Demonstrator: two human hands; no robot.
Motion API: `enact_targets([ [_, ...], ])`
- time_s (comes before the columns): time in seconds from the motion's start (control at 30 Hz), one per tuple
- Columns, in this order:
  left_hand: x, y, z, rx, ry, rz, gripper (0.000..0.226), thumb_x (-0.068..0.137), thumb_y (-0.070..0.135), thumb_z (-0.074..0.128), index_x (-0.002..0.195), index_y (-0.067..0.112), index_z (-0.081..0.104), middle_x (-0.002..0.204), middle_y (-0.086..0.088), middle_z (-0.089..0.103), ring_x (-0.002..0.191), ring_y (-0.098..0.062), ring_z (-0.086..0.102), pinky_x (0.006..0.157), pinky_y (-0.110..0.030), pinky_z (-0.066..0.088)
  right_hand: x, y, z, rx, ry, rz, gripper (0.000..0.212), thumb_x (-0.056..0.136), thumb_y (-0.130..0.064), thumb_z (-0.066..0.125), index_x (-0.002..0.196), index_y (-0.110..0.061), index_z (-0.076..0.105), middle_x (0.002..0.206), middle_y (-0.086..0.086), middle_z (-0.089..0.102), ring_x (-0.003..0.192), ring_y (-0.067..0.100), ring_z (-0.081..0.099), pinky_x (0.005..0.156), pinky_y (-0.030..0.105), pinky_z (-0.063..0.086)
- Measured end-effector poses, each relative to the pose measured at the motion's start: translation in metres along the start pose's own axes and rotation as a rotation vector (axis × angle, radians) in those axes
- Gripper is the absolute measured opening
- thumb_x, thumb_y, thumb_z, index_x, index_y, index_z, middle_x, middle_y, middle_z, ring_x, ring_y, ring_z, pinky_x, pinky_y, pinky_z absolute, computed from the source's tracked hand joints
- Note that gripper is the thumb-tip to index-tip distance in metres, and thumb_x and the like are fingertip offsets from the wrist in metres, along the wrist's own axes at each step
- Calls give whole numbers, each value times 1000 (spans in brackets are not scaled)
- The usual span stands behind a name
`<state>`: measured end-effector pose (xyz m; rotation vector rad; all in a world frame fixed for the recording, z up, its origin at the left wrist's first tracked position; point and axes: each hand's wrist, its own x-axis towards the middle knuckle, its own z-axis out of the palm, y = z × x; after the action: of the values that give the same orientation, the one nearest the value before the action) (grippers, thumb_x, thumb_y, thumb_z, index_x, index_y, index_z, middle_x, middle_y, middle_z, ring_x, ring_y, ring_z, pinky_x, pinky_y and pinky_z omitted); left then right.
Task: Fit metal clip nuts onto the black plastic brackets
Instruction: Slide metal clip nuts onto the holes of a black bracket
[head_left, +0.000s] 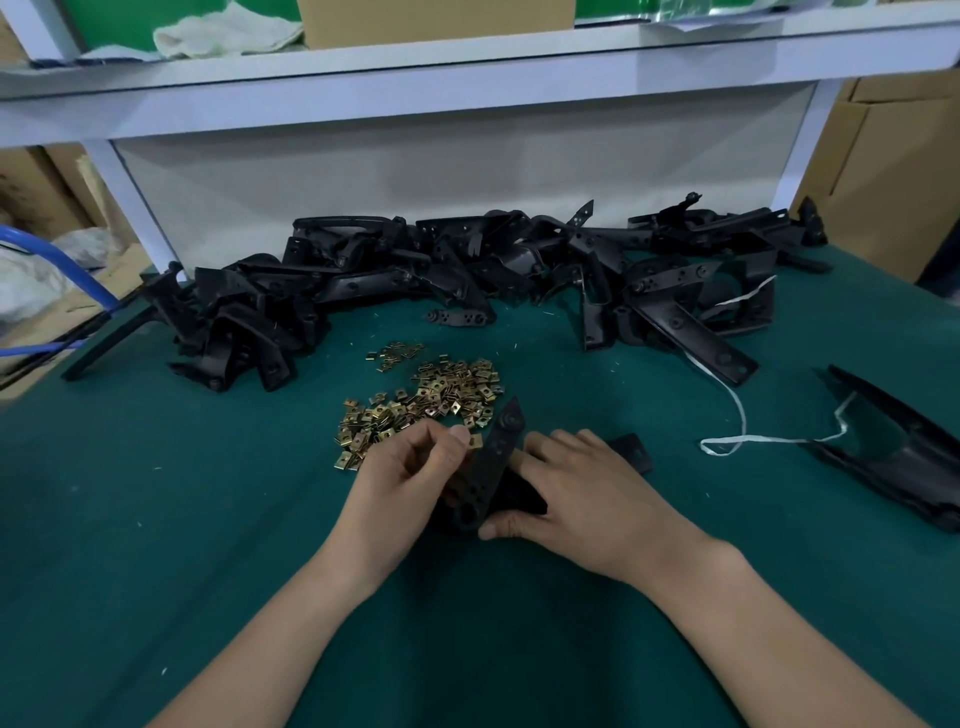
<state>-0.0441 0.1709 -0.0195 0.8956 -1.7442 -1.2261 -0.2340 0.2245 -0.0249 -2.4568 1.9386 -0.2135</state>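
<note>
A black plastic bracket stands tilted on the green mat near the middle of the table. My right hand grips it from the right side, thumb under its lower end. My left hand pinches a small brass-coloured clip nut against the bracket's left edge. A loose heap of clip nuts lies just beyond my hands. A long pile of black brackets runs across the back of the table.
Another black plastic part lies at the right edge with a white string trailing from it. A white shelf with a cardboard box hangs above the back. Cardboard boxes stand right; a blue hose left.
</note>
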Motion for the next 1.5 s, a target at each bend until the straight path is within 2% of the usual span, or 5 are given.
enact_targets([
  [0.3,-1,1,0,15,20,4,43,91,53,55,77,12,60,65,-1,51,61,-14,45,54,-28,37,1,0,0,3,-11,-2,93,75,-91,11,141,-33,42,111,-8,53,109,15,49,94,32,34],
  [0.73,0,1,-1,13,-20,19,41,91,52,56,74,14,56,64,3,47,61,-13,41,53,-24,35,1,-2,-2,22,-13,-9,84,78,-89,19,138,-35,43,106,-9,51,104,14,49,89,29,31],
  [0.93,4,11,-2,56,-99,43,29,90,46,56,69,26,58,61,12,50,57,-3,43,53,-14,37,2,-5,-4,-1,-66,-16,83,79,-87,12,132,-33,45,116,-11,57,107,14,50,95,33,32],
  [1.13,14,21,-13,187,-226,42,28,97,33,57,75,17,61,62,10,61,58,-1,52,58,-12,40,3,-4,-5,-5,-91,-32,79,80,-85,13,131,-33,44,118,-9,56,105,15,49,92,33,30],
  [1.5,44,46,-28,259,-561,-119,29,96,34,58,87,6,64,80,-8,75,74,-21,72,70,-24,55,2,-2,-2,-17,-63,-51,77,83,-81,12,132,-31,43,115,-7,57,102,17,50,87,33,27],
])
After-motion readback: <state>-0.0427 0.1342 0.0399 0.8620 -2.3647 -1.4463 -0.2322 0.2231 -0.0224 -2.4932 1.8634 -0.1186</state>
